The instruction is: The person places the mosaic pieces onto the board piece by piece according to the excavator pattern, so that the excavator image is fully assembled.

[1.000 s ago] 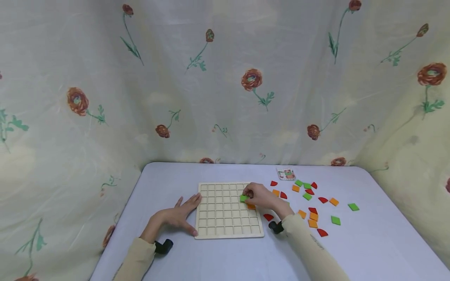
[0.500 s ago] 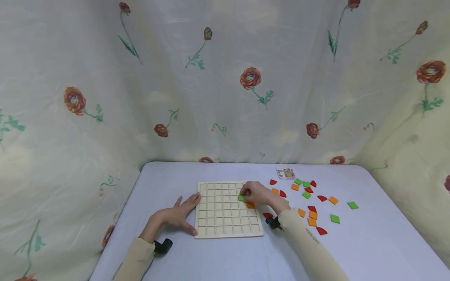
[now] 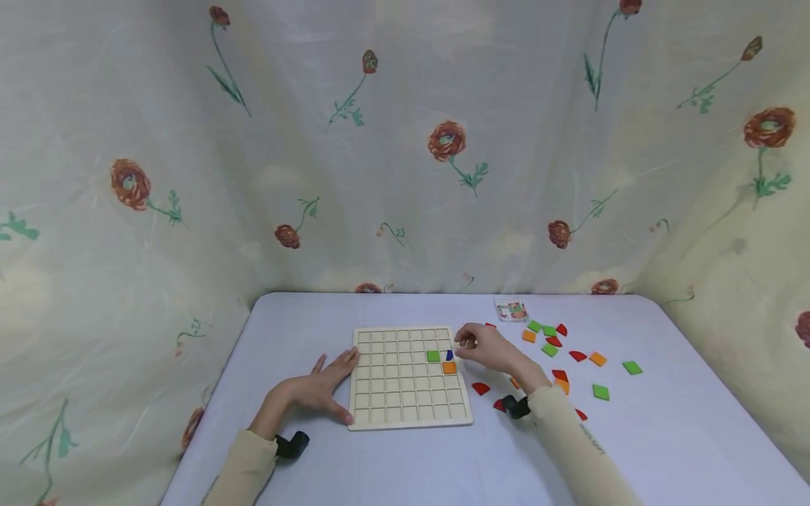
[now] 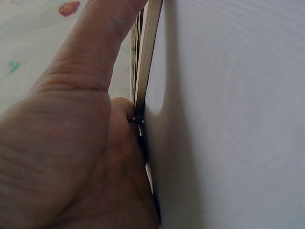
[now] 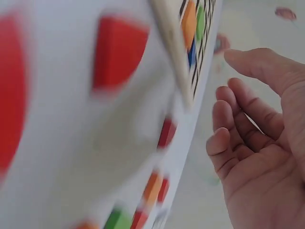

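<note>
A pale gridded board (image 3: 399, 380) lies flat on the table. My left hand (image 3: 318, 388) rests at its left edge with fingers spread; in the left wrist view the thumb (image 4: 86, 62) is beside the board's side. Toward the board's right side sit a green square tile (image 3: 433, 356), an orange square tile (image 3: 448, 367) and a small dark blue piece (image 3: 449, 355). Just off the right edge hovers my right hand (image 3: 493, 349). The right wrist view shows its fingers loosely bent, thumb apart from them, nothing held.
Red quarter-round pieces (image 3: 481, 388), orange tiles (image 3: 598, 359) and green tiles (image 3: 600, 392) are scattered over the table's right side. A small printed packet (image 3: 511, 310) lies near the back edge. Flowered cloth (image 3: 405, 176) hangs behind the table.
My right hand has let go of the green tile, which stays on the board, and moved right past the board's edge. The blue piece is now uncovered. My left hand keeps its place.
</note>
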Demonstrator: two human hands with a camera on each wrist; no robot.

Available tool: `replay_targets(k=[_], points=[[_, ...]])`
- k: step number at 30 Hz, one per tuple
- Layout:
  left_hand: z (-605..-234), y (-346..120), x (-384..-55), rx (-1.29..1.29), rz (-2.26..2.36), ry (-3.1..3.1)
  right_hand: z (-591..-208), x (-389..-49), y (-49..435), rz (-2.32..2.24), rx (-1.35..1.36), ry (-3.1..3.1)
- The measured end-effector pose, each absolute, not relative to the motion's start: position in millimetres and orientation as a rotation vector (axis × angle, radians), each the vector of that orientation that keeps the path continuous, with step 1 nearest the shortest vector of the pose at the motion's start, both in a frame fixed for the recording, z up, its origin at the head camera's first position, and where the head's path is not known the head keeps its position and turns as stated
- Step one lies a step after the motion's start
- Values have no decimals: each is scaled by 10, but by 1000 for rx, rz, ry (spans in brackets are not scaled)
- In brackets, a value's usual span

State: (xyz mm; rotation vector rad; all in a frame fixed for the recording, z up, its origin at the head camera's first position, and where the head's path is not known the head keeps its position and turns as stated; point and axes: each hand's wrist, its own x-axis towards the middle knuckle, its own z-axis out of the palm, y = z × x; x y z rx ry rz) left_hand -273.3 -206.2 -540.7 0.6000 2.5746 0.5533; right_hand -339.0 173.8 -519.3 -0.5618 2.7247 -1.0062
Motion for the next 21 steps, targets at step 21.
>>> replay_targets(k=[21], points=[[-5397,-2054,-2727,629,597,2563,-5364,-3366,3328,-836,-61,2882]])
